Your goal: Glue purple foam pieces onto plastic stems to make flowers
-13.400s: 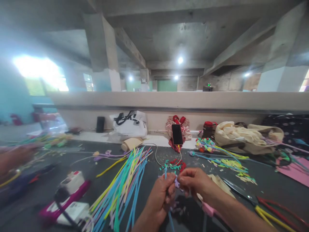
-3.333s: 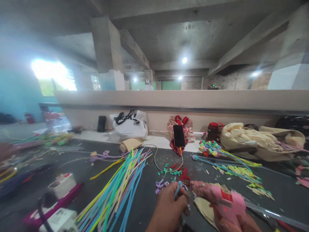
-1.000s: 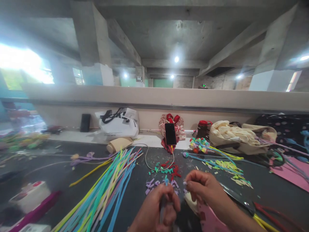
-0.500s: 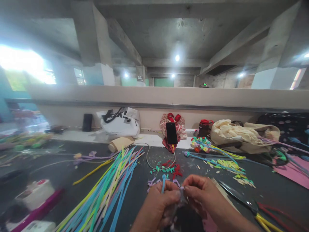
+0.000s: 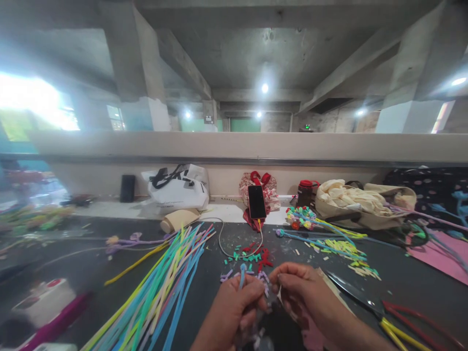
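Observation:
My left hand [image 5: 236, 304] is closed around a light blue pipe cleaner [image 5: 243, 276], whose curled tip sticks up above the fingers. Just right of it, my right hand [image 5: 302, 287] has thumb and fingers pressed together; whatever is in that pinch is too small to make out. A narrow gap parts the two hands. Small lilac pieces [image 5: 226, 276] lie on the dark table beyond my left hand. Behind these are short green pieces [image 5: 252, 256] and red pieces [image 5: 265, 259].
Long pipe cleaners [image 5: 161, 287] spread across the left. Scissors [image 5: 365, 297] with red and yellow handles lie at right, near cut yellow pieces [image 5: 340, 247]. A phone [image 5: 257, 202] with a cable leans against a patterned bag [image 5: 271, 187]. A white bag [image 5: 183, 190] stands behind.
My hands have drawn slightly apart; earlier their fingertips met around a small pale lilac piece. The whole view has shifted a little.

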### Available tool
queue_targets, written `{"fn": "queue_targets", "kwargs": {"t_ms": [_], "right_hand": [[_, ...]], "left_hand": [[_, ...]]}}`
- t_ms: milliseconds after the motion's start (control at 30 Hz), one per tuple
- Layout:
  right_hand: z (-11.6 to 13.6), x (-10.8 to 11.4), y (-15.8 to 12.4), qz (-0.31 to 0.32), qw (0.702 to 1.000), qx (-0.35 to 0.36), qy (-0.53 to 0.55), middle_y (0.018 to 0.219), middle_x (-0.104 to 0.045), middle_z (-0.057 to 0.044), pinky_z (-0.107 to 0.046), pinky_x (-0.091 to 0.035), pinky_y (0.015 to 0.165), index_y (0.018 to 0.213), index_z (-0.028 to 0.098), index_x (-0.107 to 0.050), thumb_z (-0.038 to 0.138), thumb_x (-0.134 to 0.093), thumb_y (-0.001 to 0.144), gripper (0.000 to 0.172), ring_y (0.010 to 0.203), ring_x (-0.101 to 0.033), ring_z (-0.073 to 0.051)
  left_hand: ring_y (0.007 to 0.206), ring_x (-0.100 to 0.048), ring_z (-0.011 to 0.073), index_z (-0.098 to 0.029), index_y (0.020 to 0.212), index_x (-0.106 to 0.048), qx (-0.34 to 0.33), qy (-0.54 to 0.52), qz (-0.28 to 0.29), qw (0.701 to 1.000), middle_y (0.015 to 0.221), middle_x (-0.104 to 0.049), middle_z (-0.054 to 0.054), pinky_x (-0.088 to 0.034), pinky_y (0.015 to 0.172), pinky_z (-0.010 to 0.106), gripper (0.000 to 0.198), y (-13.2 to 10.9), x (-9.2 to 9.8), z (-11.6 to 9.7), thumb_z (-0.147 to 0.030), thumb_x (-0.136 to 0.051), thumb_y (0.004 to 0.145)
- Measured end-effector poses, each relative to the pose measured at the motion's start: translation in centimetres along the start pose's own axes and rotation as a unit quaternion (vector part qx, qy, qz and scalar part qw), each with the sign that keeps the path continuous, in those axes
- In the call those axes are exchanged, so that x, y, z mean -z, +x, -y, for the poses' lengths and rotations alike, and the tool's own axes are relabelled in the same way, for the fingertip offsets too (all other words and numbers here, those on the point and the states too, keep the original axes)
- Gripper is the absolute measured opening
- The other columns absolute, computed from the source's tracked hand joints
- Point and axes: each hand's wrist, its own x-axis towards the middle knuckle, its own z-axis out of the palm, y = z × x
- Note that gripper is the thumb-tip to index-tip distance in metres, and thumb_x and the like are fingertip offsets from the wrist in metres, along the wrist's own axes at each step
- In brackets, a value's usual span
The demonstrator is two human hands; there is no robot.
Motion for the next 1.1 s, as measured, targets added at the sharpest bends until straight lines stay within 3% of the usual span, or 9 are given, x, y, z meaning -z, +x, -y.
{"fn": "queue_targets", "kwargs": {"t_ms": [267,333,467,567,700,800,900,1100], "right_hand": [[-0.4,0.5,0.5,0.024,0.999,0.006,0.028,0.041,-0.052,0.002,-0.015,-0.023,0.029,0.066,0.012,-0.059,0.043,-0.043,0.078,0.037,0.029,-0.038,-0.005],[-0.7,0.5,0.5,0.011,1.000,0.006,0.011,0.041,-0.051,0.003,-0.014,-0.022,0.029,0.064,0.013,-0.057,0.042,-0.046,0.078,0.034,0.029,-0.037,-0.005],[-0.5,0.3,0.3,-0.009,0.999,0.008,-0.038,0.045,-0.050,0.008,-0.012,-0.021,0.026,0.070,0.017,-0.052,0.026,-0.058,0.068,0.011,0.027,-0.031,-0.002],[-0.5,0.4,0.3,0.016,0.998,-0.004,-0.056,0.045,-0.051,0.009,-0.012,-0.022,0.026,0.077,0.019,-0.051,0.023,-0.057,0.068,0.012,0.027,-0.034,-0.003],[-0.7,0.5,0.4,0.015,0.998,-0.004,-0.057,0.042,-0.047,0.009,-0.013,-0.023,0.027,0.081,0.017,-0.058,0.033,-0.052,0.073,0.018,0.028,-0.033,-0.004],[-0.5,0.2,0.2,-0.002,0.998,0.017,-0.062,0.041,-0.045,0.008,-0.014,-0.022,0.028,0.075,0.014,-0.061,0.037,-0.057,0.070,0.024,0.031,-0.034,-0.004],[-0.1,-0.2,0.0,-0.014,0.997,0.020,-0.071,0.042,-0.046,0.008,-0.014,-0.023,0.031,0.066,0.014,-0.060,0.030,-0.064,0.064,0.017,0.033,-0.035,-0.003],[-0.9,-0.2,0.4,0.006,1.000,-0.010,0.024,0.047,-0.053,0.007,-0.014,-0.023,0.032,0.077,0.016,-0.058,0.032,-0.058,0.070,0.018,0.033,-0.043,-0.004]], "left_hand": [[0.023,-0.015,0.0013,-0.017,0.053,-0.048,0.009,-0.029,-0.003,1.000,0.025,-0.029,-0.012,-0.014,0.028,0.015,0.033,-1.0,-0.2,-1.3,-0.046,-0.061,0.061],[0.023,-0.015,0.0014,-0.017,0.053,-0.048,0.015,-0.036,-0.003,0.999,0.026,-0.027,-0.012,-0.015,0.028,0.015,0.032,-1.1,-0.3,-1.3,-0.045,-0.058,0.064],[0.022,-0.016,0.0009,-0.016,0.053,-0.049,0.014,-0.039,-0.007,0.999,0.026,-0.028,-0.012,-0.014,0.028,0.014,0.032,-1.0,-0.2,-1.2,-0.045,-0.058,0.065],[0.021,-0.015,0.0006,-0.016,0.052,-0.048,0.001,-0.028,0.007,1.000,0.025,-0.028,-0.012,-0.013,0.028,0.015,0.033,-0.7,0.0,-0.9,-0.046,-0.059,0.063],[0.021,-0.016,0.0009,-0.016,0.054,-0.049,-0.004,-0.015,0.027,1.000,0.026,-0.028,-0.012,-0.011,0.027,0.015,0.033,-0.4,0.2,-0.5,-0.046,-0.058,0.065],[0.022,-0.017,0.0003,-0.016,0.055,-0.049,-0.011,-0.021,0.017,1.000,0.030,-0.031,-0.012,-0.010,0.027,0.016,0.032,-0.2,0.1,-0.1,-0.045,-0.062,0.063],[0.022,-0.018,0.0001,-0.016,0.054,-0.049,-0.013,-0.033,0.022,0.999,0.030,-0.035,-0.011,-0.010,0.028,0.016,0.033,0.0,0.1,0.3,-0.045,-0.064,0.059],[0.023,-0.021,-0.0006,-0.015,0.060,-0.050,-0.006,-0.041,0.019,0.999,0.040,-0.048,-0.007,-0.012,0.028,0.016,0.031,0.0,0.1,0.4,-0.043,-0.063,0.063]]}}
